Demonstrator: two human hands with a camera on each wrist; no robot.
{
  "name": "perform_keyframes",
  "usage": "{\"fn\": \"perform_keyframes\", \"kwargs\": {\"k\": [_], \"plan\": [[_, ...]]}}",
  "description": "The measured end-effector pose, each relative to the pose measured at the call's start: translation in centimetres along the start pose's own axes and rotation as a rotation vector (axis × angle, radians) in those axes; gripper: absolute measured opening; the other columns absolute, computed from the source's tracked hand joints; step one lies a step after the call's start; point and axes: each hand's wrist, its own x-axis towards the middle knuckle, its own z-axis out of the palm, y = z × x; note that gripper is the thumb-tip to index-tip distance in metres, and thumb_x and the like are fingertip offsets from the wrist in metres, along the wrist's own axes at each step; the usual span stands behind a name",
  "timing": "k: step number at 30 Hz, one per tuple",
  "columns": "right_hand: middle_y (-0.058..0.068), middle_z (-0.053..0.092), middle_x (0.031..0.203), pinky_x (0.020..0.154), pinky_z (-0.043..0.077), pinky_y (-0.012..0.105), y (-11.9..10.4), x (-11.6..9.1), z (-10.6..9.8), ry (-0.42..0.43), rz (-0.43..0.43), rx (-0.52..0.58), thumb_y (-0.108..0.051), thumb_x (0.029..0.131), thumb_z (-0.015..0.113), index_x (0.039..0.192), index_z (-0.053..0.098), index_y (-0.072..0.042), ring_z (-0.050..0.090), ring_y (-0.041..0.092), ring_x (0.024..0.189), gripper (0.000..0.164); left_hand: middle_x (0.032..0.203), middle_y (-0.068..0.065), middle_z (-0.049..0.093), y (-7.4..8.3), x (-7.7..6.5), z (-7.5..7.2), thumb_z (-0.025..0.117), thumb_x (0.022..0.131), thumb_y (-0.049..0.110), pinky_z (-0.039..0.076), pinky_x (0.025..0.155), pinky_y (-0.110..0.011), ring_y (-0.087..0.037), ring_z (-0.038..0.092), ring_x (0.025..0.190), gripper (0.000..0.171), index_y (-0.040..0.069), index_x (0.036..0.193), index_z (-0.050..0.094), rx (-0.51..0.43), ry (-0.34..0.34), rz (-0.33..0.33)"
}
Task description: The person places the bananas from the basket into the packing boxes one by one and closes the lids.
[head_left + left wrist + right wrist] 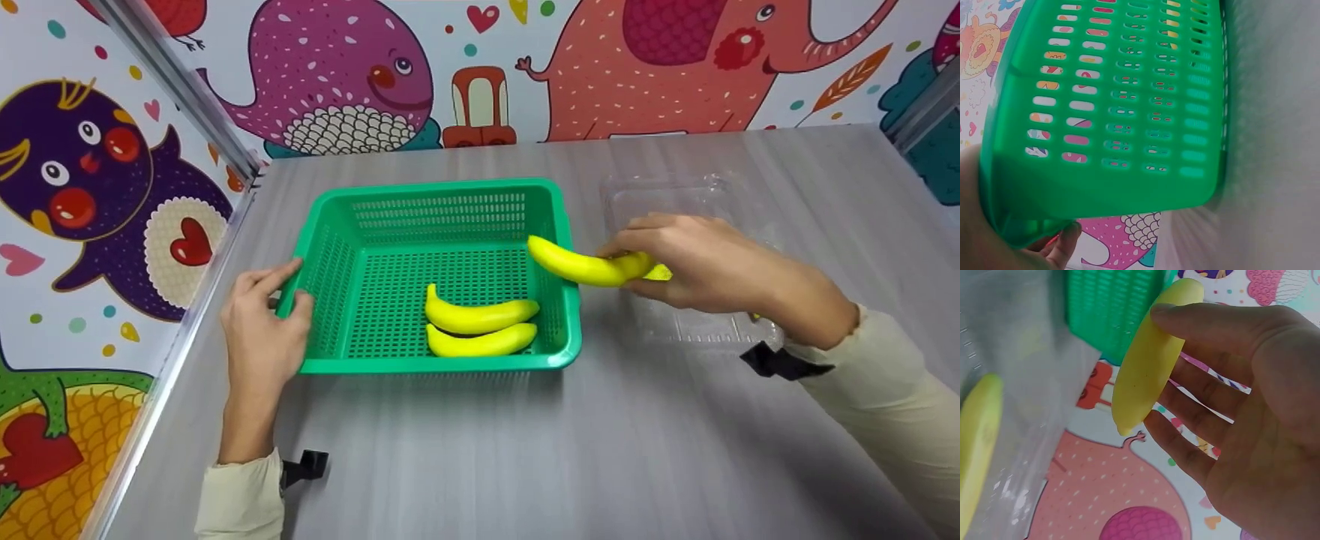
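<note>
A green slotted plastic basket (442, 365) sits on the table, with two yellow bananas (481, 318) lying side by side in its near right part. My left hand (262, 330) grips the basket's left rim; in the left wrist view its fingers (1064, 247) show at the rim's end. Another banana (574, 264) is pinched between the thumb and fingers of my right hand (705, 262), its far tip overlapping the basket's right rim in the head view. Under that hand stands a clear plastic tray (652, 191), partly hidden by it. The right wrist view shows one more banana (979, 444) at the tray.
Grey wood-grain table surface (450, 457) stretches in front of the basket. Behind it rises a wall with cartoon animals (341, 67), and a metal-edged side panel (202, 247) borders the table on the left. Black wrist straps (304, 469) sit at both sleeves.
</note>
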Motion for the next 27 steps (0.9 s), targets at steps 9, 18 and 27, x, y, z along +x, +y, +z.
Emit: {"fn": "perform_keyframes", "kwargs": {"k": [9,18,27], "plan": [[-0.004,0.077,0.122,0.083,0.065,0.044,2.3,-3.1,0.3,-0.023,0.080,0.046,-0.010,0.085,0.091,0.129,0.079,-0.021,0.069,0.017,0.101,0.046,0.131,-0.021,0.067,-0.1,0.0,0.1,0.066,0.096,0.003,0.048,0.090,-0.030,-0.036,0.067,0.112,0.042,0.007,0.137,0.076,0.001,0.009,0.012],[0.000,0.078,0.125,0.083,0.065,0.045,4.3,-5.5,0.9,-0.039,0.100,0.012,-0.011,0.084,0.092,0.131,0.079,-0.019,0.067,0.019,0.104,0.049,0.132,-0.020,0.066,-0.1,0.0,0.0,0.066,0.097,0.003,0.048,0.090,-0.030,-0.035,0.066,0.111,0.043,0.008,0.138,0.075,-0.001,0.005,0.001],[0.001,0.076,0.129,0.085,0.066,0.045,5.4,-6.6,1.3,-0.055,0.200,0.013,-0.013,0.085,0.092,0.131,0.078,-0.019,0.067,0.020,0.107,0.048,0.131,-0.020,0.066,-0.1,0.0,0.0,0.066,0.097,0.003,0.047,0.090,-0.031,-0.035,0.065,0.111,0.042,0.008,0.137,0.076,-0.007,0.010,0.008]]}}
